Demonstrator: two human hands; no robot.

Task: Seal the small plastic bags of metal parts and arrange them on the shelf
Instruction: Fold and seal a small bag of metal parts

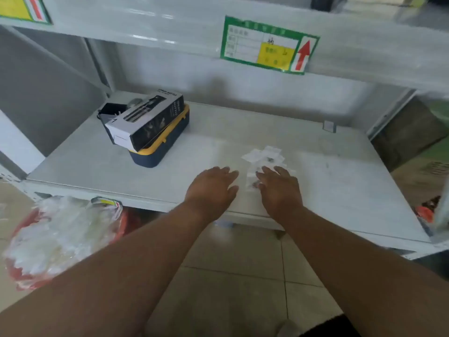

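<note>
Just ahead of right hand (279,190) — bags (263,158); touching.

— Lying where, the small plastic bags (263,159)?

— Sitting in a loose cluster on the shelf (340,190), right of centre, nearer the front edge than the back wall.

— And the 2 hands?

— Reaching over the front edge: left hand (211,190) hovering just left of the cluster, right hand (279,190) lying over its near end.

— Anything further back?

— Resting at the rear left: a carton (145,120) lying on top of a case (167,144), well apart from the bags.

— Above?

— Hanging on the upper shelf's front edge, a label (268,46). Below left, under the shelf, a bundle of plastic wrap (58,237).
</note>
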